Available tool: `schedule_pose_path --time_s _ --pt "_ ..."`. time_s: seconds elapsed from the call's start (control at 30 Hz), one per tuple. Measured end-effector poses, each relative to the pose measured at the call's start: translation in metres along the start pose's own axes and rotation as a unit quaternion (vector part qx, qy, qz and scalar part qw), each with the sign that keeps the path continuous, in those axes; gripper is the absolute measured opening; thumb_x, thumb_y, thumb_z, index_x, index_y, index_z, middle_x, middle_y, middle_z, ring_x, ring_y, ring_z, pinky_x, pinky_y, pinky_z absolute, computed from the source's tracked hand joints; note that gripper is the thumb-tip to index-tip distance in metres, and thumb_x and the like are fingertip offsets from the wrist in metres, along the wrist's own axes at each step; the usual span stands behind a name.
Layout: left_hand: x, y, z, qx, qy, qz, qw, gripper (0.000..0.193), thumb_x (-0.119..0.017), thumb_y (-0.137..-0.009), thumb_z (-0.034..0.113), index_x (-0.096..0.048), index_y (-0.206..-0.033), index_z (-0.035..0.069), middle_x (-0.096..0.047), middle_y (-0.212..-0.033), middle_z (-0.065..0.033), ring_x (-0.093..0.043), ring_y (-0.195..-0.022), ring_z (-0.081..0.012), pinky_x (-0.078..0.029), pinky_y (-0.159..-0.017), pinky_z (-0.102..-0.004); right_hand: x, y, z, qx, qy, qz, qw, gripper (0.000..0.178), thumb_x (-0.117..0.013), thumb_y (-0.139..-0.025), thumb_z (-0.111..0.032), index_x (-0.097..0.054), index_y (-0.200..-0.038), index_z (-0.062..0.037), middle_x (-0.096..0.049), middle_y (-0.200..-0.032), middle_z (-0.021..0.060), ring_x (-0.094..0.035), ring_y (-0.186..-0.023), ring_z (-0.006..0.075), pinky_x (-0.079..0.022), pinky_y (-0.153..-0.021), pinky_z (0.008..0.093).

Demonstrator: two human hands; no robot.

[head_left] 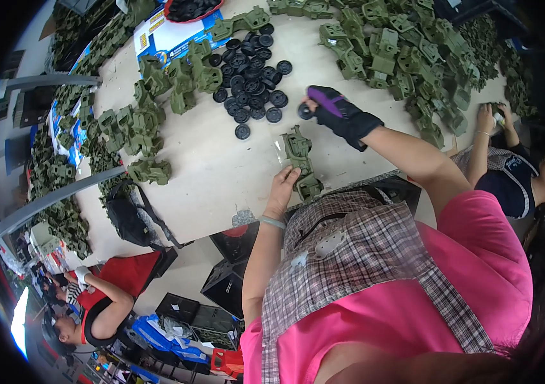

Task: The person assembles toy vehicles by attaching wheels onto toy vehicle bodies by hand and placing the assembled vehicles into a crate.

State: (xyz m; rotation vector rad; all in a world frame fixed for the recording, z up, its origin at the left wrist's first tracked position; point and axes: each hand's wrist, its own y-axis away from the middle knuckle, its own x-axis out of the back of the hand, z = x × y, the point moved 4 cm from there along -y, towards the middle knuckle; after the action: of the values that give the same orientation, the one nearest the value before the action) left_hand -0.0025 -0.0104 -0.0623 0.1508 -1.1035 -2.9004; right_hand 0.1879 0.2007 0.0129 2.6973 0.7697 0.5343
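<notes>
The left hand (283,185) is gripping a green frame (298,147) by its side, thumb and fingers closing on it. The frame is lying lengthwise at the near edge of the table (202,160), its lower end sitting close to the apron (355,246). The right hand (346,118), wearing a black and purple glove, is pinching a black wheel (304,111) just beyond the frame's far end, the two not touching.

Bare tabletop is stretching widely from the left hand across to the left-hand frames (151,125), giving that side the most room. A narrower strip is running between the held wheel and the wheel pile (247,83); one loose wheel (242,131) is lying at the pile's near side. To the right, a heap of frames (407,57) is spreading down toward the near edge, leaving less space beside the right forearm. A black bag (130,217) is resting by the near edge at left, and crates (224,288) are standing below that edge.
</notes>
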Motion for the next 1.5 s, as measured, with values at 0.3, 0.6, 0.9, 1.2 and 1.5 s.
schedule_pose_path --time_s 0.3,0.6,0.9,1.2,1.5 --pt "-0.008 -0.031 -0.006 -0.057 -0.088 0.005 0.994 0.069 -0.078 -0.100 0.025 -0.048 -0.155 -0.006 -0.067 -0.134 -0.0198 -0.063 -0.128 -0.0282 -0.053 -0.108 -0.0387 0.035 0.058 0.059 0.156 0.357 0.034 0.920 0.031 -0.072 -0.091 -0.019 -0.065 -0.118 -0.0052 -0.067 -0.113 0.0205 -0.062 -0.110 0.0430 -0.052 -0.094 0.0508" --pt "-0.050 -0.011 0.015 -0.216 -0.314 0.080 0.921 0.122 -0.087 -0.087 0.034 -0.003 -0.169 0.000 -0.050 -0.150 -0.0350 -0.055 -0.136 -0.0487 -0.048 -0.115 -0.0507 0.011 0.070 0.026 0.244 0.254 -0.024 0.936 0.047 -0.077 -0.086 -0.020 -0.063 -0.128 -0.0047 -0.066 -0.123 0.0199 -0.060 -0.116 0.0440 -0.052 -0.099 0.0513" --pt "-0.051 -0.009 0.013 -0.165 -0.365 0.077 0.913 0.120 -0.084 -0.089 0.041 -0.003 -0.169 0.003 -0.063 -0.135 -0.0327 -0.063 -0.126 -0.0482 -0.052 -0.108 -0.0506 -0.026 0.059 -0.003 0.285 0.413 -0.067 0.863 0.057 -0.082 -0.083 -0.022 -0.067 -0.136 -0.0082 -0.068 -0.122 0.0172 -0.065 -0.112 0.0380 -0.054 -0.099 0.0477" --pt "-0.050 -0.009 0.012 -0.178 -0.354 0.067 0.916 0.120 -0.084 -0.088 0.046 -0.007 -0.168 0.000 -0.065 -0.133 -0.0327 -0.064 -0.123 -0.0482 -0.050 -0.107 -0.0523 -0.019 0.055 -0.027 0.336 0.420 -0.059 0.841 0.058 -0.081 -0.083 -0.021 -0.066 -0.137 -0.0077 -0.068 -0.125 0.0179 -0.065 -0.113 0.0385 -0.054 -0.100 0.0470" --pt "-0.049 -0.020 -0.006 -0.211 -0.471 0.069 0.854 0.084 -0.085 -0.084 0.050 -0.053 -0.140 -0.004 -0.067 -0.123 -0.0288 -0.065 -0.116 -0.0474 -0.050 -0.104 -0.0541 -0.092 0.024 -0.069 0.394 0.453 -0.171 0.781 0.032 -0.073 -0.079 -0.025 -0.071 -0.107 -0.0098 -0.070 -0.105 0.0120 -0.067 -0.102 0.0344 -0.052 -0.092 0.0502"
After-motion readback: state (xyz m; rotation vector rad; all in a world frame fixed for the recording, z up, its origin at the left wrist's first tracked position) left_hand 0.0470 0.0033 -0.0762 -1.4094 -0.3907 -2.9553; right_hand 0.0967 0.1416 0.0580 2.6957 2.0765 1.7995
